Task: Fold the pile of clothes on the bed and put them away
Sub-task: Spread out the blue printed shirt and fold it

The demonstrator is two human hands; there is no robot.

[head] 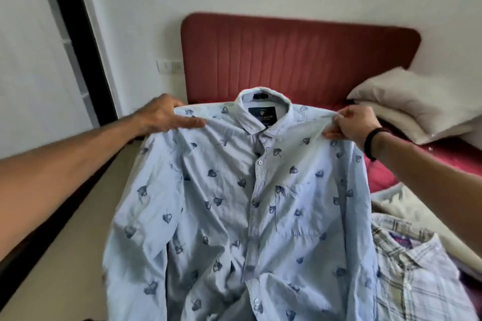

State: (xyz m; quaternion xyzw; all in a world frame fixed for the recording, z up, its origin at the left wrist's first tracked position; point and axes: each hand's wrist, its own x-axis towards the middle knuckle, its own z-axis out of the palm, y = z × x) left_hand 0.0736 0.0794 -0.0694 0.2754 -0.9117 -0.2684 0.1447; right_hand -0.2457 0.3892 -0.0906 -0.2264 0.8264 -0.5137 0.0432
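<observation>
A light blue button-up shirt (224,206) printed with dark blue leaves hangs spread out in front of me, front side facing me, collar at the top. My left hand (161,116) grips its left shoulder, thumb lying over the fabric. My right hand (349,122), with a black band at the wrist, pinches the right shoulder. The shirt's lower part drapes down toward the bed and hides what lies beneath. A plaid shirt (414,276) lies on the bed at the lower right.
A red padded headboard (300,57) stands behind the shirt, against a white wall. Two beige pillows (420,104) lie at the right on a red cover (380,172). A cream blanket (401,206) sits beside the plaid shirt. A dark doorway (78,41) is at left.
</observation>
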